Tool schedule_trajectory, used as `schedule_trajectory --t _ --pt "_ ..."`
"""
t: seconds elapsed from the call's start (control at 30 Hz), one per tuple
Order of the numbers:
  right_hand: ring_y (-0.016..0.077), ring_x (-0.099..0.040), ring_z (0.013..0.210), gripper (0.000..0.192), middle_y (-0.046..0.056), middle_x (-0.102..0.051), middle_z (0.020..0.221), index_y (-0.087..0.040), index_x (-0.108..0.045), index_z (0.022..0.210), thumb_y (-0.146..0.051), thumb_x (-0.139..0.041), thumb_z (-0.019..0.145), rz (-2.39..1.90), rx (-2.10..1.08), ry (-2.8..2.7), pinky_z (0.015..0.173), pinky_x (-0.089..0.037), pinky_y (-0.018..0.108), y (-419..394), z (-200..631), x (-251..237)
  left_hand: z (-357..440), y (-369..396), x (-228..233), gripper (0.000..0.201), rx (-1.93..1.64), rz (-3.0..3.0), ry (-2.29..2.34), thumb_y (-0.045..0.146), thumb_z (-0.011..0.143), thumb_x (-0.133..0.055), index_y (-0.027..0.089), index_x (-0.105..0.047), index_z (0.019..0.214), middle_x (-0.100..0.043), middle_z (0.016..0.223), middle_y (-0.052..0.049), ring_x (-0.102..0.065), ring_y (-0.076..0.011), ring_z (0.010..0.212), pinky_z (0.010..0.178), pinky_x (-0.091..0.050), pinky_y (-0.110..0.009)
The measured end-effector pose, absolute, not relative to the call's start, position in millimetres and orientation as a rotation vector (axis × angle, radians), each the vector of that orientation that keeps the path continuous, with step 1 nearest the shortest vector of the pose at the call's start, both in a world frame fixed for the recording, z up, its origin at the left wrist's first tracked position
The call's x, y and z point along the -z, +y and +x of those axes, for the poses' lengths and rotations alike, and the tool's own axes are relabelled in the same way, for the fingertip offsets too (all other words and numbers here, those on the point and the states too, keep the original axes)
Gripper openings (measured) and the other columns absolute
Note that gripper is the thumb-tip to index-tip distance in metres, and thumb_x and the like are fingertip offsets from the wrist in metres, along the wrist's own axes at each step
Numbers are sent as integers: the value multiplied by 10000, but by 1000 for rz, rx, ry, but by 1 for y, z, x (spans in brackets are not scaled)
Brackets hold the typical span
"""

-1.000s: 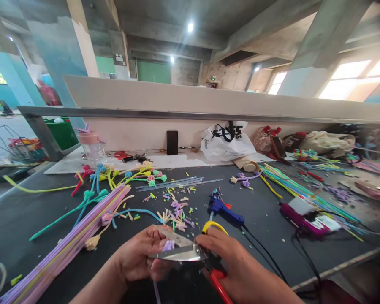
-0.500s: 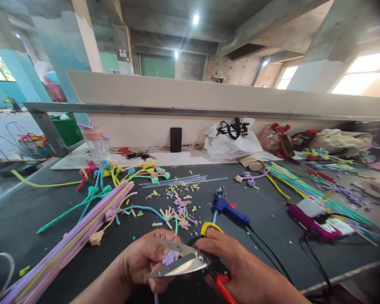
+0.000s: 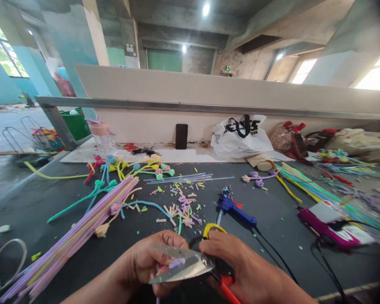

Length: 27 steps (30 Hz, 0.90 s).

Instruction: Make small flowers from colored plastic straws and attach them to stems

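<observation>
My left hand [image 3: 145, 259] pinches a lavender pipe cleaner [image 3: 176, 263], its fuzzy end lying between the blades of a pair of scissors [image 3: 194, 270]. The fingers of my right hand [image 3: 240, 257] are wrapped round the scissors' yellow and red handles, and the blades point left across my left fingertips. A thin lavender stem shows below my left hand. Just beyond both hands lie short cut pieces of pipe cleaner [image 3: 186, 207] in lavender, peach and yellow. A blue glue gun [image 3: 237, 211] rests beyond my right hand.
Pink and lavender pipe cleaners [image 3: 79, 236] lie bundled at left, near finished knotted flowers [image 3: 106, 185]. Clear glue sticks [image 3: 190, 179] lie mid-table. A purple glue gun [image 3: 327, 228] with a cord is at right. Behind stand a phone [image 3: 181, 136], a white bag [image 3: 240, 137] and a cup [image 3: 101, 135].
The scissor blades have drawn closer together over the lavender end. The whole scene sits slightly further right in view as the camera turns; both hands keep their places at each other's side.
</observation>
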State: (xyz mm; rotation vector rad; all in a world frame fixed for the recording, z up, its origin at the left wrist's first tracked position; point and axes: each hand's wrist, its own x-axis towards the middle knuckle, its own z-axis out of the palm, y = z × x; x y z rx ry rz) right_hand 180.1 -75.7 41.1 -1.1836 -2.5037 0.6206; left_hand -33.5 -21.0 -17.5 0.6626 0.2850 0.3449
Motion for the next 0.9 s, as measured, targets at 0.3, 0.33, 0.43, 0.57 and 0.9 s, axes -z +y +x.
schedule_trajectory --t 0.3,0.33,0.43,0.57,0.9 --pt "137 -443 596 82 6 -540 636 -217 -555 783 -227 -507 717 -1108 -523 -2585 531 -286 261 -70 184 -40 -27 -23 14 196 -282 635 276 203 538 -741 75 -592 538 -453 344 9 -303 -36 255 253 -156 -150" --pt "140 -455 604 108 11 -557 648 -218 -566 810 -228 -501 724 -1104 -519 -2603 535 -292 262 -69 185 -41 -27 -22 13 169 -254 622 255 194 575 -713 87 -584 547 -459 350 4 -294 -39 256 257 -152 -149" --pt "148 -504 654 227 24 -603 712 -222 -580 956 -211 -499 745 -1103 -573 -2589 566 -335 256 -66 187 -41 -30 -21 10 86 -212 575 194 168 654 -641 108 -588 624 -471 393 -8 -301 -47 284 285 -155 -147" --pt "146 -560 719 344 35 -628 831 -223 -554 1083 -175 -525 744 -1189 -708 -2342 616 -418 230 -66 193 -33 -35 -18 9 82 -256 563 115 174 682 -636 106 -596 706 -373 396 31 -297 -46 332 320 -152 -137" --pt "219 -583 940 443 67 -621 1067 -260 -514 1192 -237 -557 751 -1412 -454 -2273 812 -464 328 -42 179 -51 -21 -9 5 72 -524 571 191 182 759 -576 133 -525 753 -494 561 -14 -288 -35 401 382 -246 -155"
